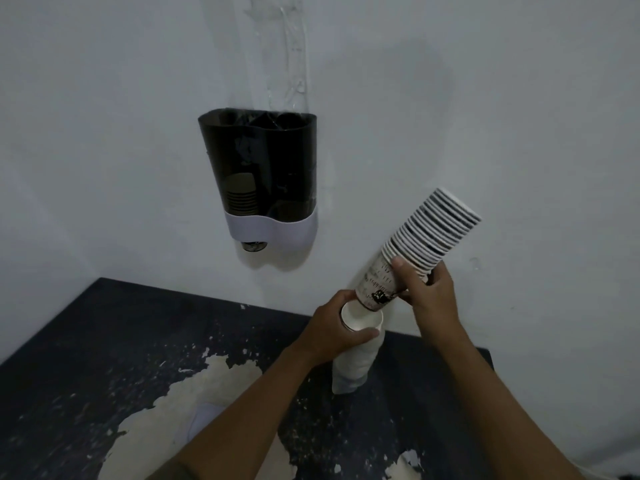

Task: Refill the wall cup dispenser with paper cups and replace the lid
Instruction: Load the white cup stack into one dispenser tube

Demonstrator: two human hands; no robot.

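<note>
Head view: the right hand [427, 289] is wrapped round a tilted stack [420, 247] of cups, its lowest cup just leaving the sleeve [356, 355], which the left hand [337, 332] grips at the mouth on the surface [86, 341]. The dispenser [258, 174] hangs on the wall, well apart, top open, a few cups inside. The pale lid [204, 419], if that is what it is, lies on the surface.

Held low, the leaning stack could buckle or shed cups; the sleeve may topple.
</note>
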